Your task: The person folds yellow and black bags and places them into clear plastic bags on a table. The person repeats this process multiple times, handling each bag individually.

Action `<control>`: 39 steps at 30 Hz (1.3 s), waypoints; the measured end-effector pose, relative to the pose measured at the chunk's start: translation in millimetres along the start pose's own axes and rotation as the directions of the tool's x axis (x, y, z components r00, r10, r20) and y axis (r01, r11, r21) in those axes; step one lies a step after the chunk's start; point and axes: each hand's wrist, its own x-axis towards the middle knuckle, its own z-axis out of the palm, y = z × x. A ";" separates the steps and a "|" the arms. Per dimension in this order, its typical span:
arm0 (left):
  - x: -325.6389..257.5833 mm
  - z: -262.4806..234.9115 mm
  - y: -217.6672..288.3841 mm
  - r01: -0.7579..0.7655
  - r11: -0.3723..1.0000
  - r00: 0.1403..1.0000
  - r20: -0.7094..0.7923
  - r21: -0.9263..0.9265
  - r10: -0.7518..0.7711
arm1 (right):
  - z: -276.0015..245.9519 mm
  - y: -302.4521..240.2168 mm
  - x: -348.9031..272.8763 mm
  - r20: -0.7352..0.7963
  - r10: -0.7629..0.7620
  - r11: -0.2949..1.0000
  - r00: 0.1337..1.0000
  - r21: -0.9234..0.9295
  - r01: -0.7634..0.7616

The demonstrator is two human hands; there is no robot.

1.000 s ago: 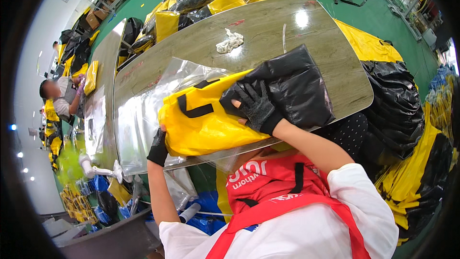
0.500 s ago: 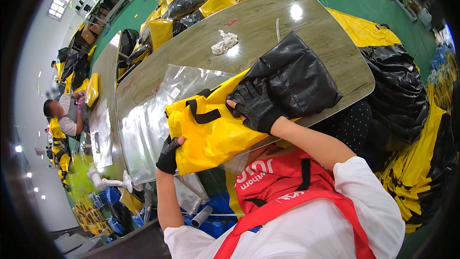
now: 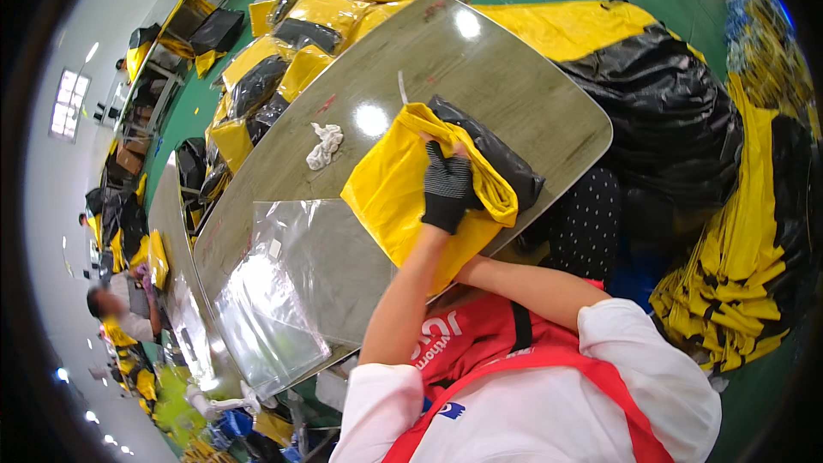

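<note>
A folded yellow-and-black bag of shiny coated fabric [image 3: 386,197] lies across the near right part of the table. Its yellow part is turned over the black part [image 3: 506,163], which shows along the far right side. My left hand [image 3: 447,184], in a dark dotted glove with bare fingertips, grips the yellow fold near its upper edge. My right forearm runs from the right to beneath the yellow fabric, which hides my right hand. Left of the bag, a clear plastic sleeve [image 3: 287,291] lies flat on the table.
The wood-patterned table [image 3: 531,94] has a rounded far right corner. A crumpled white cloth [image 3: 325,147] rests on it. Wrapped yellow-and-black packages [image 3: 317,21] pile up beyond, and loose yellow-and-black material [image 3: 660,111] heaps at the right. A person [image 3: 129,309] stands at another table, far left.
The yellow part has been folded over most of the black part. My left hand has moved right and up onto the fold; my right hand has gone under the fabric. The view has shifted.
</note>
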 end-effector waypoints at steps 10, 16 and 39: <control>11.4 0.1 44.7 -0.602 0.148 0.717 0.450 0.785 0.532 | -2.2 -2.4 4.4 -0.035 0.086 0.994 0.996 0.072 -0.083; 35.6 8.3 35.5 -0.632 0.096 0.740 0.563 0.769 0.367 | -82.4 -41.0 -48.5 0.337 0.123 0.909 0.934 -0.415 0.030; 0.2 -74.8 -26.1 0.439 0.850 0.693 0.712 -0.292 -0.113 | -234.6 69.2 -60.6 -0.257 0.114 0.992 0.960 -0.023 -0.124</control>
